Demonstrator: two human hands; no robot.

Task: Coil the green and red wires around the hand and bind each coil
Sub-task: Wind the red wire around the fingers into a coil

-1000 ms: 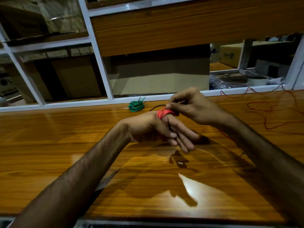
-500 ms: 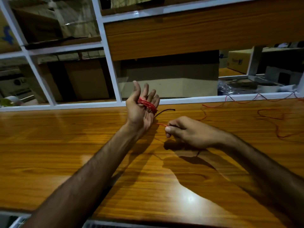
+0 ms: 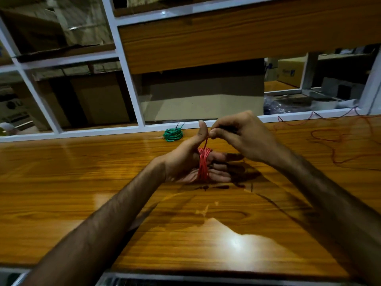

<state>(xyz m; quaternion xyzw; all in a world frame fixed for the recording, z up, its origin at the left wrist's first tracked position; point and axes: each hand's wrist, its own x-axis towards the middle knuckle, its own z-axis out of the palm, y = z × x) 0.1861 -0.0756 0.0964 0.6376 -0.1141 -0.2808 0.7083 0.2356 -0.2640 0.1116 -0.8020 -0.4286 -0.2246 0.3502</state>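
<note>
Green wire coil (image 3: 173,134) lay bound at far edge of wooden counter (image 3: 82,182), left of my hands, untouched. My left hand (image 3: 191,162) hovered palm-up over counter, fingers straight, thumb raised, red wire (image 3: 203,164) looped many times round its fingers. My right hand (image 3: 237,135) pinched strand rising from that coil between thumb and forefinger, beside left thumb. Loose red wire (image 3: 329,137) trailed across counter at right.

Dim, warm light; overhead glare pools on the glossy surface (image 3: 237,242) near its front edge. Forearms cast soft shadows. Wide-angle bending at edges, slight blur.
</note>
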